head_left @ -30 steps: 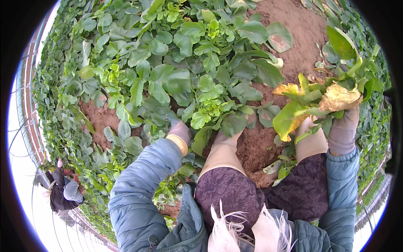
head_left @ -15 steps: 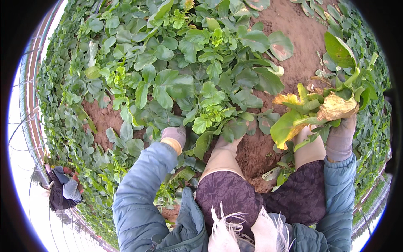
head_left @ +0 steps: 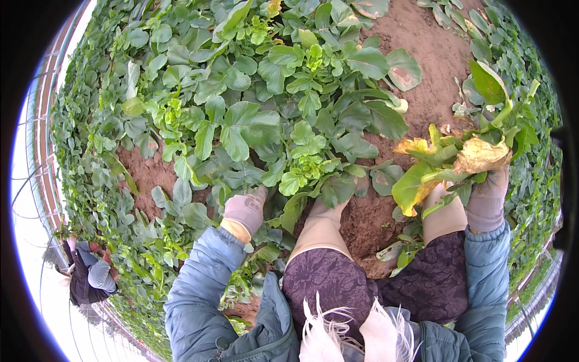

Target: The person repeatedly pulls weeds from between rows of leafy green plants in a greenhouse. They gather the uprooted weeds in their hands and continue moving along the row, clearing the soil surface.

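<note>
My left hand [head_left: 246,210], in a pale grey-purple glove, reaches in at the base of a leafy green plant [head_left: 247,130]. Its fingers look curled, but leaves hide the tips and whatever they grip. Over at the right, my right hand [head_left: 487,194], gloved too, is closed round the stalks of a bunch of leaves [head_left: 443,158]. Some leaves in that bunch are green, others yellow, and one is a dry, crumpled tan [head_left: 482,155]. The bunch hangs in front of my right shin.
Dense rows of the same plants spread ahead and to the left. Brown soil [head_left: 416,78] runs between rows, and between my legs [head_left: 329,226]. Another person [head_left: 90,271] bends over plants at the far left, near a curved frame [head_left: 45,120].
My left hand has drawn back slightly toward me and to the left, so more of the glove shows. My right hand with its bunch of leaves has barely shifted.
</note>
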### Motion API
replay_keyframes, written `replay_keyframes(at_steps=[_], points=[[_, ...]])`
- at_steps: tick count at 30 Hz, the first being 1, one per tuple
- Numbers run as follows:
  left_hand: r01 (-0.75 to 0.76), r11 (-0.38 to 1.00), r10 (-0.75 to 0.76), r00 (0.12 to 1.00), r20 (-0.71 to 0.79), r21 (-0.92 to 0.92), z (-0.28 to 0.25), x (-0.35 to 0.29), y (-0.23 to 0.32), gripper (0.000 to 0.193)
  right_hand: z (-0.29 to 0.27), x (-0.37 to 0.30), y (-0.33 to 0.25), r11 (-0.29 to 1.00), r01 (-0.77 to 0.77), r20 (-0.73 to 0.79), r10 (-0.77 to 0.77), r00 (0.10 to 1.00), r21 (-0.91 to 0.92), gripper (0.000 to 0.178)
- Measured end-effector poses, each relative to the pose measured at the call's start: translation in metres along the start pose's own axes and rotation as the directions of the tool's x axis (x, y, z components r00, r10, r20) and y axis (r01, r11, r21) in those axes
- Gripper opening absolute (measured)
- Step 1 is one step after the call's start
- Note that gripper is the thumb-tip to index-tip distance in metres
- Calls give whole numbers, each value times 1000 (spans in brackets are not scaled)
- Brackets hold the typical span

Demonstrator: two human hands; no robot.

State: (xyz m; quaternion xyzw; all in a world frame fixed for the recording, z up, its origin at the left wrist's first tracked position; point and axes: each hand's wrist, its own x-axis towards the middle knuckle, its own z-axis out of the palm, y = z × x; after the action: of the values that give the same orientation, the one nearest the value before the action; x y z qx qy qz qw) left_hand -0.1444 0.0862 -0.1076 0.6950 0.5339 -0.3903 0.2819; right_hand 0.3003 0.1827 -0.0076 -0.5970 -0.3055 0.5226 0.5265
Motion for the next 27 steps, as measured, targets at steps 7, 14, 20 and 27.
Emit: replay_keyframes(at_steps=[7, 14, 20, 27], points=[[-13, 995, -9, 975, -222, -99, -19, -24, 15, 35, 0, 1, 3, 1000, -20, 51, 20, 998, -7, 34], [45, 977, -87, 977, -196, -209, -24, -29, 1, 25, 3, 2, 1, 999, -32, -136, 28, 990, -32, 36], [72, 997, -75, 994, 83, 37, -3, 19, 19, 21, -2, 3, 9, 996, -14, -5, 15, 1000, 85, 33], [116, 970, -89, 987, 133, -212, 8, 80, 26, 33, -9, 4, 7, 998, -38, -18, 39, 999, 50, 32]])
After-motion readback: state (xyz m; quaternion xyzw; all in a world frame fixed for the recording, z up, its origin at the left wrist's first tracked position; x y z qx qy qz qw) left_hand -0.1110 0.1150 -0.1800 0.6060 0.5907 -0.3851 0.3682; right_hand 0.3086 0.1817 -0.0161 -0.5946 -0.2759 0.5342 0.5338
